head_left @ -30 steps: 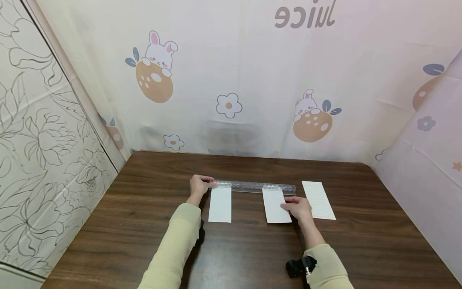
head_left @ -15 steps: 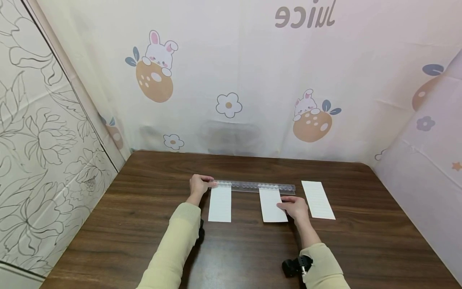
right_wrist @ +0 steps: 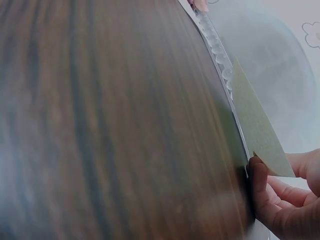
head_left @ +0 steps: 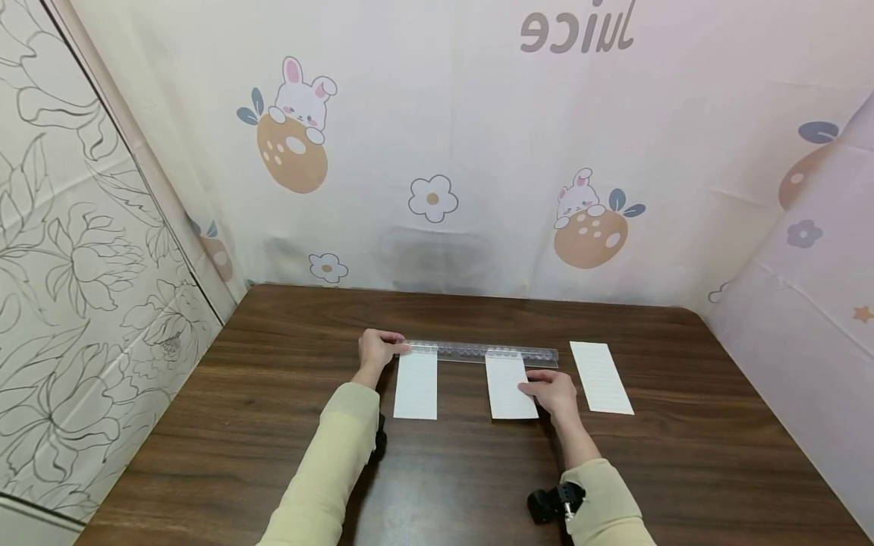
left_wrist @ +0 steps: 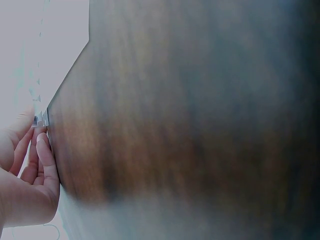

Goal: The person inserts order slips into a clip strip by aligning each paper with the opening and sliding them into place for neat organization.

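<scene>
A long clear plastic strip with a row of round shapes along it lies across the table. My left hand pinches its left end between thumb and fingers; the left wrist view shows the strip's end at the fingertips. Under that end hangs one white lined card, its top edge at the strip. My right hand pinches the right edge of a second white card, whose top meets the strip right of its middle. The right wrist view has this card tilted up off the table.
A third white lined card lies on the brown wooden table to the right of my right hand. Behind the table hangs a printed curtain; a panel with drawn flowers stands at the left.
My right hand has slid the second card a little to the left along the strip, and the card hangs straighter. The left hand, the strip and the first card have stayed put.
</scene>
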`<state>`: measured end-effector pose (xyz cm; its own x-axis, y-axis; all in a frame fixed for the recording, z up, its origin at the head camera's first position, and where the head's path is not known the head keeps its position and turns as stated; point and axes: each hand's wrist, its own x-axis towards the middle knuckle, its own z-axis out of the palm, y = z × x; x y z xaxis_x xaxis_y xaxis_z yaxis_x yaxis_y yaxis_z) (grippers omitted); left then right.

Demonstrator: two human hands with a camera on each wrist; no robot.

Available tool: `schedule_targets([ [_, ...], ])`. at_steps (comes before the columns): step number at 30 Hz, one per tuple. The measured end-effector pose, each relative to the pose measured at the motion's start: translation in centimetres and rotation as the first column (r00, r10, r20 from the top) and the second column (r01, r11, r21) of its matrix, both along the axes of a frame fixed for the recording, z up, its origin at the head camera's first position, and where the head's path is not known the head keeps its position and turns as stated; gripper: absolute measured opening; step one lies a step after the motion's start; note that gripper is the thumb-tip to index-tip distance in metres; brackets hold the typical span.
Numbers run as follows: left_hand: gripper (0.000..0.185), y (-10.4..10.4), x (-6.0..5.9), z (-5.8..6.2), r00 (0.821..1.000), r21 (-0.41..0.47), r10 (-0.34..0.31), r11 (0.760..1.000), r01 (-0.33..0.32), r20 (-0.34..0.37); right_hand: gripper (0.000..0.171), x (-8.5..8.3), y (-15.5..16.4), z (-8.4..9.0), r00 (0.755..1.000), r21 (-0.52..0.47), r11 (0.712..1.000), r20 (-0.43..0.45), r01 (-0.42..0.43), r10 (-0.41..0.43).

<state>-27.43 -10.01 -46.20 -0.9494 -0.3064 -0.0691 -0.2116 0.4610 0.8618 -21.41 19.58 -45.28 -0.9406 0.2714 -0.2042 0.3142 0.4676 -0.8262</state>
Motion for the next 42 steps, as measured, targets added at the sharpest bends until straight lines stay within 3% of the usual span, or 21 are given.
schedule_targets([
  [9, 0.016, 0.1, 0.1, 0.0, 1.0, -0.01, -0.007, 1.0, 0.006, -0.011, 0.031, 0.0, -0.5, -0.1, 0.999, -0.045, 0.999, -0.032, -0.002, 0.0],
  [18, 0.017, 0.0, 0.0, -0.2, 1.0, -0.013, -0.006, 1.0, 0.006, -0.009, 0.033, 0.0, -1.0, 0.0, 1.0, -0.09, 0.996, -0.005, -0.028, 0.028],
  [42, 0.018, 0.0, -0.3, -0.3, 1.0, -0.023, 0.006, 1.0, -0.006, 0.003, 0.032, -0.4, -2.0, -0.3, 0.999, -0.116, 0.992, -0.03, -0.048, 0.044],
])
